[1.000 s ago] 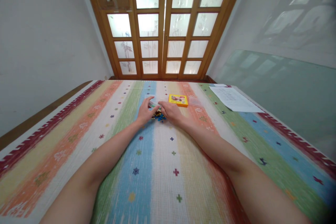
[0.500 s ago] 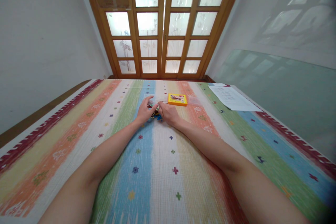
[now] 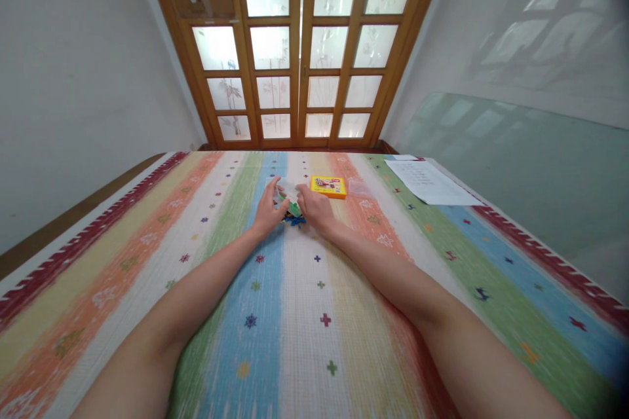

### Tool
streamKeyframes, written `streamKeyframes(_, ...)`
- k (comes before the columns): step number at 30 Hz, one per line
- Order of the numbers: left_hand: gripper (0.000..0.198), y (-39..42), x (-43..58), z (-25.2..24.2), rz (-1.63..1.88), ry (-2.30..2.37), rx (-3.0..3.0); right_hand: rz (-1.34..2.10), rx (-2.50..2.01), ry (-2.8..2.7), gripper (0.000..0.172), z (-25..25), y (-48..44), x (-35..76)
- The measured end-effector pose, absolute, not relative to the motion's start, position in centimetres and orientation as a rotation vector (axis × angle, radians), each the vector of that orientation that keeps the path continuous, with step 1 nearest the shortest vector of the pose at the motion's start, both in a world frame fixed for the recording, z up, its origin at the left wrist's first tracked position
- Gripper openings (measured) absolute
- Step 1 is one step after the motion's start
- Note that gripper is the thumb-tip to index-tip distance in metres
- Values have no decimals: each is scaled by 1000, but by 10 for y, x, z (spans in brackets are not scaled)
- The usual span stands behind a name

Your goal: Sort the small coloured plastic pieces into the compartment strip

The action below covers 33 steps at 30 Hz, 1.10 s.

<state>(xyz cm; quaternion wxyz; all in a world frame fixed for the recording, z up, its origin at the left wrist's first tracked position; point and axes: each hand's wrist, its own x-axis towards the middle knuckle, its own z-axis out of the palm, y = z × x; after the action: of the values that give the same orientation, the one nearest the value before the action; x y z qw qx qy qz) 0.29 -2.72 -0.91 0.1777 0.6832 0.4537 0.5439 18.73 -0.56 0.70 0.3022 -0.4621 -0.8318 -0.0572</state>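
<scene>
Flanking small blue and green pieces (image 3: 295, 220): left hand (image 3: 268, 213), right hand (image 3: 317, 211), fingers bent; can't tell whether either grips anything. Yellow printed box (image 3: 328, 187) just beyond right hand.

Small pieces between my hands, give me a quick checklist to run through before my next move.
1. Small pieces on the tablecloth, within reach: ok, bunched by both hands.
2. Left hand at the pieces: ok, at their left, thumb and fingers apart.
3. Right hand at the pieces: ok, at their right.
4. Firm grip on a piece: cannot tell, too small and partly hidden.
5. Yellow box not touching the right hand: cannot tell, they sit very close in this view.
6. Sheet of paper away from the pieces: ok, near the table's right edge.
</scene>
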Motion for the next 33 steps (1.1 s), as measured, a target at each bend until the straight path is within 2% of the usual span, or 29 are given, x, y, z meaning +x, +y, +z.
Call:
streamKeyframes(5, 80, -29, 2, -8, 1522, 1115, 1916, -208, -1234, -2202, 42, 1, 8, 197)
streamKeyframes(10, 83, -31, 1, -5, 1481, 1067, 2015, -87, -1222, -2106, 32, -3, 14, 204)
streamKeyframes(20, 77, -25, -11, -6, 1385, 1282, 2029, 59, -1103, -1938, 22, -7, 23, 218)
streamKeyframes(26, 73, -22, -14, -8, 1376, 1331, 2039, 84, -1057, -1908, 23, -7, 24, 220)
streamKeyframes(33, 59, -23, -18, -8, 1340, 1319, 2149, 30, -1073, -1892, 28, -6, 23, 223)
